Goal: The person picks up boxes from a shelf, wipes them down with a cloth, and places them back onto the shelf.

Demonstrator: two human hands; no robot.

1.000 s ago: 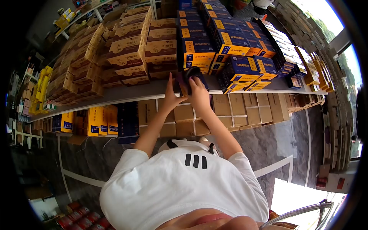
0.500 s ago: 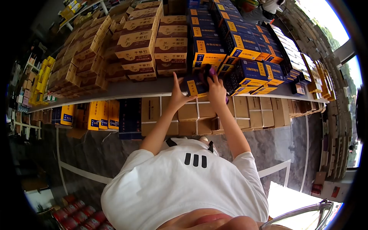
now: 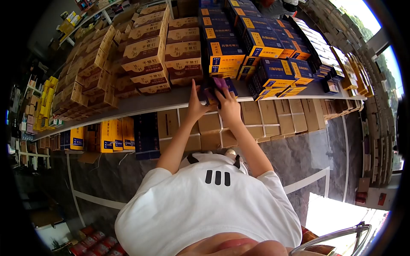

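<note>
At the shelf (image 3: pixel 147 100), we had just drawn the purple-and-black item (image 3: pixel 220 83) over the small blue box (image 3: pixel 209 95), covering much of its face. Our left hand (image 3: pixel 197 107) was spread beside it; our right (image 3: pixel 229 108) curled around the item. The box's long axis seemingly ran along the shelf edge; its facing was unclear.

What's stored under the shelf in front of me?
Under the shelf sit brown cartons with white straps, a tall dark blue box and yellow boxes. Their fronts hide whatever is behind.
</note>
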